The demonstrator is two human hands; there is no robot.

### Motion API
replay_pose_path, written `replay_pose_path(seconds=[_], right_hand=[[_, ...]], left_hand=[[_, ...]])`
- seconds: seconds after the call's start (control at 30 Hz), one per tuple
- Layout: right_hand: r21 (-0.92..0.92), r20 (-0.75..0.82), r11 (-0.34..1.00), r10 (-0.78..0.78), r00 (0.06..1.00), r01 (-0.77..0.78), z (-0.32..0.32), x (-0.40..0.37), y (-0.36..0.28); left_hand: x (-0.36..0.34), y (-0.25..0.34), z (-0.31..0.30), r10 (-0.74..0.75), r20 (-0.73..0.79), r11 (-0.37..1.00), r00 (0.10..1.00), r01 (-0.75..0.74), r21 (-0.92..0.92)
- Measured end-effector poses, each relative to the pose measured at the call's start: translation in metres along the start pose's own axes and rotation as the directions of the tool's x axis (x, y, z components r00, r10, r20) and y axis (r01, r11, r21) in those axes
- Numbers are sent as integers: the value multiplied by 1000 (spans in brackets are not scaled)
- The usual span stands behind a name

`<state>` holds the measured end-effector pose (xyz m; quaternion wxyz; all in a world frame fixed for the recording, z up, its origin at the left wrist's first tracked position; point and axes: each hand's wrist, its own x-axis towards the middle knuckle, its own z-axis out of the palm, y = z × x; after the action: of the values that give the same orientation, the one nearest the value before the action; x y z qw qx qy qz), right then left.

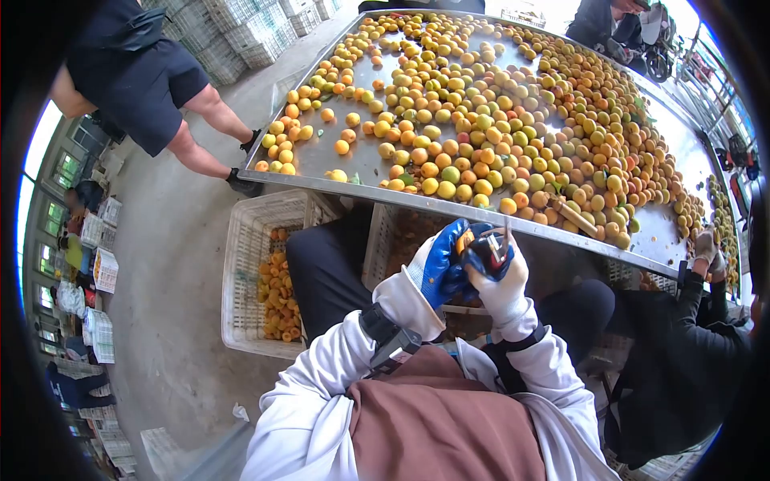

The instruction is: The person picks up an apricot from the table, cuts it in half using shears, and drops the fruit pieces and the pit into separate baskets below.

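Both my hands are raised close together in front of the table edge, in blue-and-white coated gloves. My left hand is closed around an orange-yellow apricot, mostly covered by the fingers. Pressed against it, my right hand grips a small hand tool with a metal blade and a dark and red part. I cannot tell the tool's exact kind. Just beyond the hands, many whole apricots lie spread over a metal-topped table.
Below the table, a white plastic crate holds opened apricots. Another crate sits between my knees. A short wooden stick lies among the fruit. One person stands left; another works at right. Crates are stacked behind.
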<state>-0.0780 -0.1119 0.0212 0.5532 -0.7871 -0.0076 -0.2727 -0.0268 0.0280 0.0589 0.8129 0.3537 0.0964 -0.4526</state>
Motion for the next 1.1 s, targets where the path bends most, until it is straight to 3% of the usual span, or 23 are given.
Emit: replay_pose_path(seconds=[0.03,0.07,0.1,0.13,0.17,0.23,0.27,0.3,0.37,0.4,0.43,0.5,0.53,0.6,0.67,0.73,0.77,0.87,0.9,0.93,0.97,1.07,1.1], right_hand=[[4,-2,1000,0,1000,0,2,-1,5],[189,-24,971,151,988,-144,5,-2,15],[368,-19,889,301,953,-274,7,-3,21],[417,10,797,477,879,-437,4,-1,12],[553,84,641,592,801,-532,1,1,9],[568,25,697,517,856,-437,6,-4,34],[187,64,937,287,956,-294,0,-8,40],[187,60,936,293,954,-299,-3,-10,46],[49,99,998,39,994,-44,-6,-10,55],[746,198,505,453,869,-433,-2,-10,65],[747,195,503,458,867,-434,-2,-14,69],[360,65,891,271,960,-276,-1,-16,67],[361,63,890,276,959,-280,-1,-14,64],[704,185,490,572,799,-513,-2,-2,42],[586,223,559,584,780,-586,-8,0,34],[432,267,617,609,746,-658,-10,-1,38],[499,211,585,633,745,-639,-2,-1,37],[592,71,488,762,644,-642,-5,-12,84],[646,27,389,848,530,-656,-6,1,52],[689,-32,414,838,545,-595,-10,5,65],[755,-86,380,866,492,-535,-14,15,60],[798,-110,418,810,575,-435,-15,36,57],[768,-168,497,765,621,-404,-3,48,34]], left_hand=[[2,-1,-2,1,-3,1000,1000,-1,4],[7,-6,-7,93,88,994,992,-98,55],[16,-12,-15,175,183,976,967,-195,99],[37,-23,-39,341,283,843,897,-425,330],[36,-21,-36,335,280,843,900,-419,336],[32,-19,-30,198,313,978,929,-209,3],[31,-19,-26,192,311,979,931,-203,5],[29,-18,-22,203,290,975,935,-220,27],[29,-18,-17,224,251,966,942,-249,73],[30,-19,-17,217,250,968,944,-242,74],[32,-19,-17,211,212,969,954,-233,85],[33,-20,-20,200,172,971,965,-219,99],[34,-20,-22,200,227,968,953,-228,101],[36,-20,-28,200,278,966,939,-236,102],[41,-21,-35,160,208,977,965,-185,110],[47,-25,-47,147,251,986,957,-161,36],[47,-27,-51,132,300,991,945,-128,-33],[47,-28,-63,152,198,988,968,-142,-65],[48,-26,-69,153,140,986,978,-142,-84],[53,-26,-84,179,201,979,963,-154,-135],[56,-27,-97,188,271,949,944,-103,-298],[60,-33,-117,244,209,944,947,-183,-274],[65,-38,-125,279,240,924,930,-191,-331]])
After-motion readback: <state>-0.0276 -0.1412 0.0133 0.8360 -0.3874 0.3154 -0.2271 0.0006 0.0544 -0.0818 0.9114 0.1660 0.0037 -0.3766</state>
